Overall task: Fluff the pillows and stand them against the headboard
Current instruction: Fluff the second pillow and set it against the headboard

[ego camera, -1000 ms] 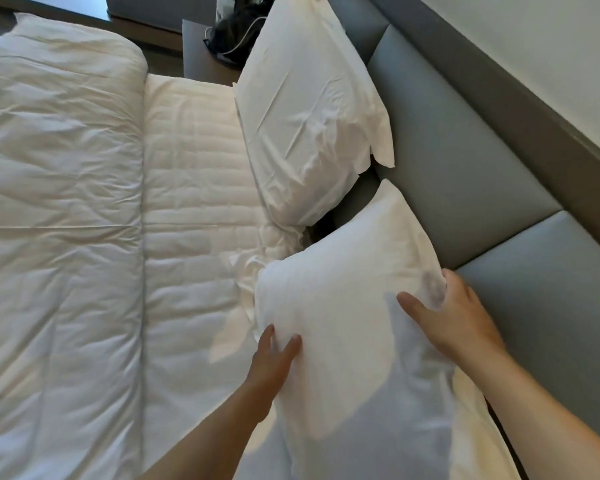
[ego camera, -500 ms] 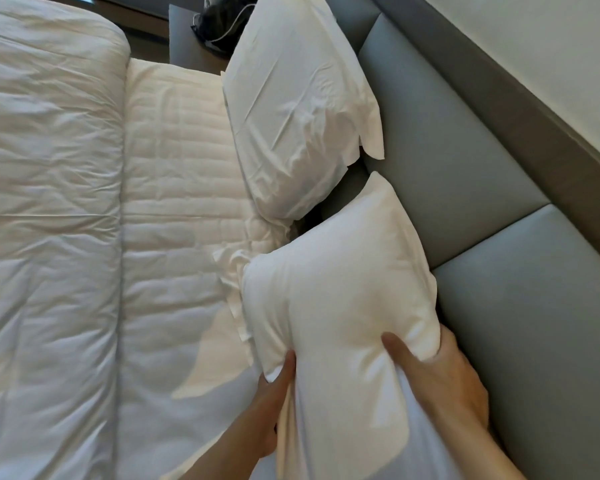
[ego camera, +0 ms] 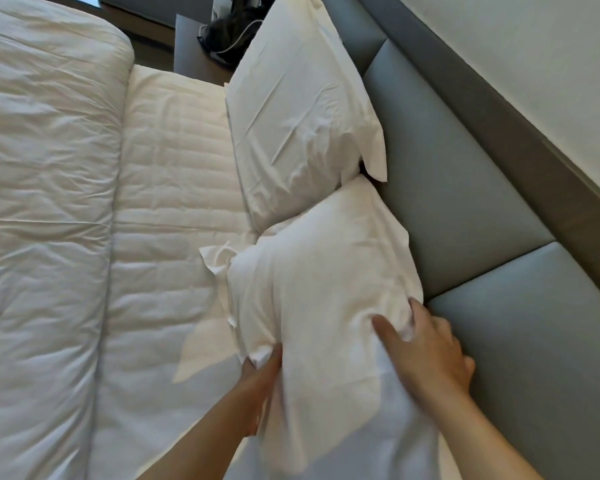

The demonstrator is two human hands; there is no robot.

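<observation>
- Currently, head view: near pillow [ego camera: 322, 289] propped against grey headboard [ego camera: 464, 188], far corner touching far pillow [ego camera: 302, 126].
- Left hand [ego camera: 260, 379] pinching lower left edge of near pillow.
- Right hand [ego camera: 430, 348] gripping right edge beside headboard, fingers curled into fabric.
- Folded duvet [ego camera: 45, 202] lying alongside on mattress [ego camera: 166, 188].

A near pillow [ego camera: 319, 271] leans against the grey padded headboard [ego camera: 464, 188], held from both sides. The left hand [ego camera: 257, 379] presses against its lower left edge, fingers mostly hidden under bunched pillowcase fabric. The right hand [ego camera: 426, 344] grips its right edge by the headboard, thumb on the front and fingers curled behind. A far pillow [ego camera: 302, 123] stands against the headboard, touching the near one's top corner. The bed [ego camera: 173, 174] shows a quilted mattress pad, with a white duvet [ego camera: 45, 202] folded back at left. A dark bag [ego camera: 229, 32] sits on a nightstand [ego camera: 191, 53] beyond.
</observation>
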